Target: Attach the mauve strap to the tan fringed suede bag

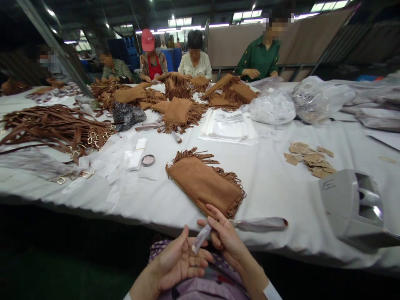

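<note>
My right hand (223, 233) pinches a thin strip in whitish translucent wrapping (262, 224) at the table's front edge. The wrapped strip extends to the right, with a brown tip showing at its far end. Its short near end points down toward my left hand (184, 260), which is palm up with fingers apart and nothing in it. Just beyond my right hand, a tan suede bag (203, 181) with brown fringe lies flat on the white-covered table (268, 166).
Brown straps (53, 129) with metal clasps lie at left, near a small round dish (148, 160). White bags (228, 126), brown tags (311, 158) and a grey machine (350, 208) stand toward the right. Fringed bags (178, 110) and several people are across the table.
</note>
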`<state>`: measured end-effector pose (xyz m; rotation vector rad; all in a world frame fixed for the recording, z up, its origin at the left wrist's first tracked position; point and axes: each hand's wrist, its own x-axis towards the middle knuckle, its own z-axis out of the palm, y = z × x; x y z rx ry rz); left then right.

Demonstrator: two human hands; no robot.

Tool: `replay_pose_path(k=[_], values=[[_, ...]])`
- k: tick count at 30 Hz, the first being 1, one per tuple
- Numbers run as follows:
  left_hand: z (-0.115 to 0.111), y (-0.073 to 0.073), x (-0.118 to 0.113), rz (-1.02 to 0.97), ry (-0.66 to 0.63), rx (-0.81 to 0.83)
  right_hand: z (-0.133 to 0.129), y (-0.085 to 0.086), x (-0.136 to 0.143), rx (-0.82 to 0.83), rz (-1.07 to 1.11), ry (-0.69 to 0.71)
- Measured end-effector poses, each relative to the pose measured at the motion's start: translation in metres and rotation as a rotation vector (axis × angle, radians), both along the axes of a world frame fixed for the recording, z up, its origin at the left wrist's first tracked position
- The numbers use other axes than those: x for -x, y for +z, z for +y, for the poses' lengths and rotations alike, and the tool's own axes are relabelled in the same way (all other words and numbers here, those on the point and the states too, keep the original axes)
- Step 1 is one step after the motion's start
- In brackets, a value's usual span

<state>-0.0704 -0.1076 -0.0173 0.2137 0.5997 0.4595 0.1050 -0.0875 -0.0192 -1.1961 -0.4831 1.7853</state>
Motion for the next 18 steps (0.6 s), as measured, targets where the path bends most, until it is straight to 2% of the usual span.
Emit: replay_pose_path(k=[7, 13, 18], values=[[-0.008, 0.001, -0.003, 0.207, 0.019, -0.102, -0.002, -0.001, 0.001, 0.0, 0.014, -0.014], [-0.009, -0.015, -0.01, 0.427, -0.047, -0.338, -0.006, -0.006, 0.0, -0.041, 0.034, -0.006], [0.008, -0.012, -0.022, 0.39, 0.109, -0.371, -0.005, -0.004, -0.003, -0.053, 0.086, -0.061]])
